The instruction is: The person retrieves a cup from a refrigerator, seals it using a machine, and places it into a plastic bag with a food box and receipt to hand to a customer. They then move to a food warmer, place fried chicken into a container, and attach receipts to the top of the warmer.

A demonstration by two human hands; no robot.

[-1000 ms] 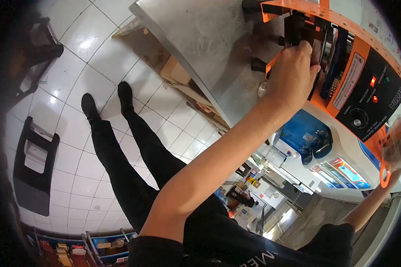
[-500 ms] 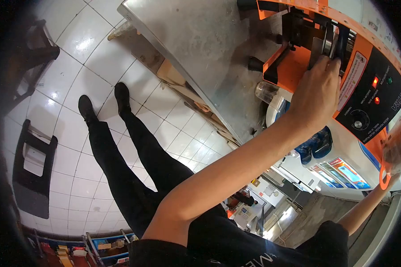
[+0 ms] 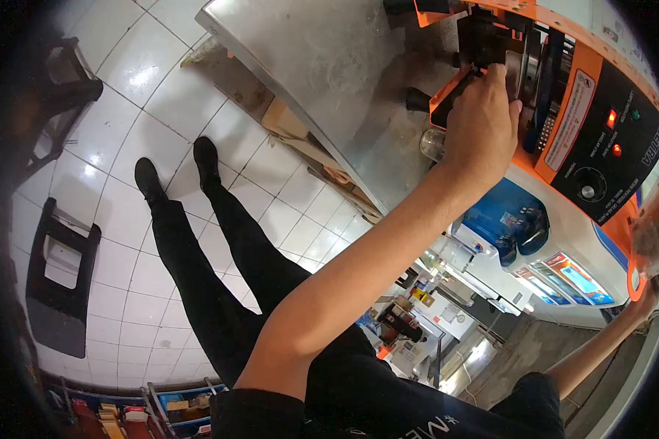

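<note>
My left hand (image 3: 479,132) reaches across to an orange and black machine (image 3: 615,139) marked GETRA, with a dial and two lit red lamps. Its fingers bend at the machine's opening, beside an orange tray-like part (image 3: 447,95). Whatever lies under the fingers is hidden. A clear plastic cup (image 3: 432,144) lies by the wrist, partly covered. At the far right edge, my right hand (image 3: 646,300) is raised beside an orange ring (image 3: 635,282) and a cloudy translucent object (image 3: 649,230). The fingers of that hand are dark and mostly cut off.
Under the machine stretches a metal tabletop (image 3: 322,66) with a straight edge. A blue and white appliance (image 3: 564,256) stands past the machine. Black stools (image 3: 62,278) rest on the tiled floor (image 3: 124,205). Shelving (image 3: 187,406) appears at lower left, and another person (image 3: 403,322) is in the background.
My left hand has drawn back from deep in the machine's opening toward the orange part. My right hand remains near the orange ring. The view has shifted slightly.
</note>
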